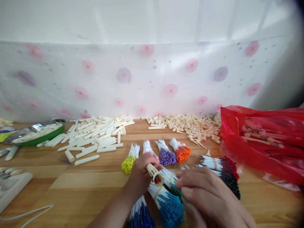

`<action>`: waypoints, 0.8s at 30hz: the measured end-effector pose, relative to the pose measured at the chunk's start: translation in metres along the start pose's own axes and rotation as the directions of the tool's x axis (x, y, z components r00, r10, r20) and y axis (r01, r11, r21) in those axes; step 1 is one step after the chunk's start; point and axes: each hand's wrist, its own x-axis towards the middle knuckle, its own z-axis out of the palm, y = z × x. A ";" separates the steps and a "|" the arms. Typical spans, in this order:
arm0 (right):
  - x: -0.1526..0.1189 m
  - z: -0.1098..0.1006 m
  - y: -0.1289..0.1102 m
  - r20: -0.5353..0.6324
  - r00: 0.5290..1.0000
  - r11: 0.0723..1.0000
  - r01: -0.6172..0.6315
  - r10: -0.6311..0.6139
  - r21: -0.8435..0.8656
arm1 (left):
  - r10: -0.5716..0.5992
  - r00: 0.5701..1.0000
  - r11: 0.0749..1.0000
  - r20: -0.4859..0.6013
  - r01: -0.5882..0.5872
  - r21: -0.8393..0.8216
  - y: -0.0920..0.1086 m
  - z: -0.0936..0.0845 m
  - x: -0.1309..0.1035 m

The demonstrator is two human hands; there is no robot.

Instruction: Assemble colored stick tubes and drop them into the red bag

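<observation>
My left hand (142, 167) is closed around a cream plastic tube (153, 171) with slots in its side. The tube's open end points toward me, and dark and reddish bits show inside. Close to its right, my right hand (209, 190) has its fingers pressed together over a green-tipped bundle of thin white sticks (169, 177); anything between the fingertips is hidden. Below the tube lie a blue-tipped bundle (169, 204) and a dark blue bundle (141, 213). Yellow (130, 160), pink (149, 148), purple (167, 155) and orange (181, 151) bundles lie beyond my hands.
White tubes (95, 136) are heaped at the back left beside a green-sided tray (45, 136). Small cream parts (190, 125) are piled at the back. Dark red (228, 164) and black (229, 183) bundles lie right, near a red bag (261, 145). A white cable (35, 210) runs front left.
</observation>
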 end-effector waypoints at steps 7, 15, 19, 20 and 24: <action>0.007 -0.001 0.005 0.032 0.999 1.000 -0.015 0.014 0.023 | 0.012 0.999 1.000 0.035 -0.012 0.017 -0.009 -0.004 -0.002; -0.004 0.013 0.029 0.093 0.988 0.987 -0.110 0.121 -0.119 | 0.146 0.988 0.986 0.051 -0.150 0.075 -0.003 -0.013 -0.003; -0.008 0.015 0.036 0.094 0.989 0.983 -0.098 0.114 -0.156 | 0.193 0.981 0.971 -0.006 -0.190 0.148 -0.004 -0.014 -0.002; -0.007 0.015 0.036 0.083 0.989 0.982 -0.108 0.122 -0.156 | 0.203 0.979 0.967 -0.011 -0.199 0.159 -0.004 -0.014 -0.002; -0.005 0.015 0.033 0.071 0.981 0.973 -0.167 0.180 -0.158 | 0.232 0.972 0.954 -0.033 -0.221 0.201 -0.002 -0.014 -0.001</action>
